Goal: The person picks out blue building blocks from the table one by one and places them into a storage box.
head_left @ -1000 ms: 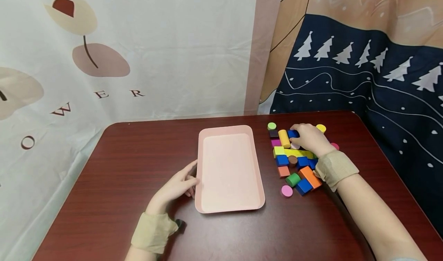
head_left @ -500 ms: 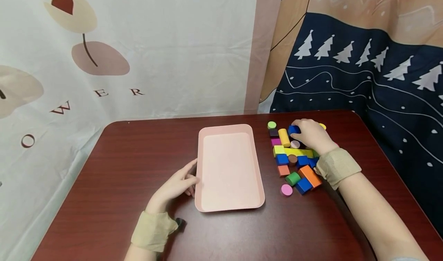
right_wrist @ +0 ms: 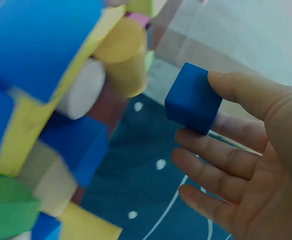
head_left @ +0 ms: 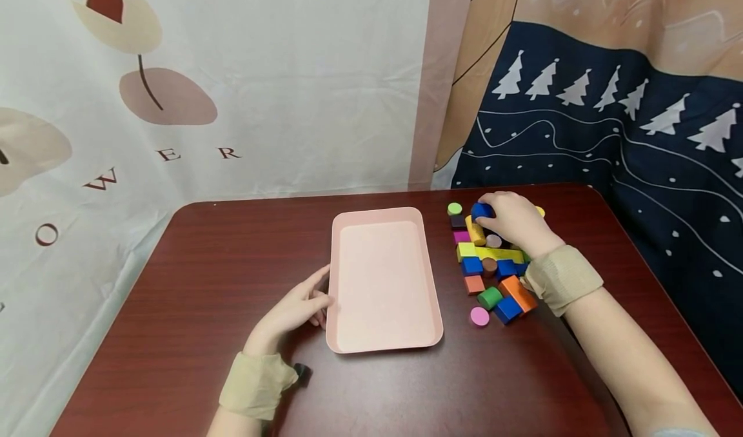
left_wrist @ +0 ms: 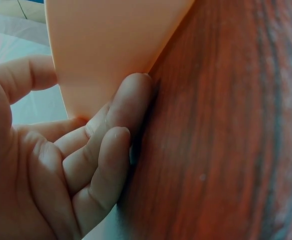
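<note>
My right hand (head_left: 518, 222) pinches a blue block (head_left: 482, 212) between thumb and fingers, above the back of a group of coloured blocks. In the right wrist view the blue block (right_wrist: 193, 98) is held clear of the others, and the lower fingers curl loosely beneath it. At the left side of a pink tray (head_left: 386, 285), my left hand (head_left: 295, 308) holds the rim. The left wrist view has the thumb at the edge of the tray (left_wrist: 110, 40), its tip hidden, while curled fingers lie against the outer wall close to the table.
Several blocks lie right of the tray: a yellow cylinder (head_left: 475, 231), a long yellow bar (head_left: 500, 254), an orange block (head_left: 518, 294), a green cylinder (head_left: 490, 298) and a pink disc (head_left: 479, 317). Patterned cloth (head_left: 545, 147) hangs behind the table (head_left: 220, 263).
My right hand has raised the blue block from among the other blocks and moved it slightly left. My left hand and the tray stay in place.
</note>
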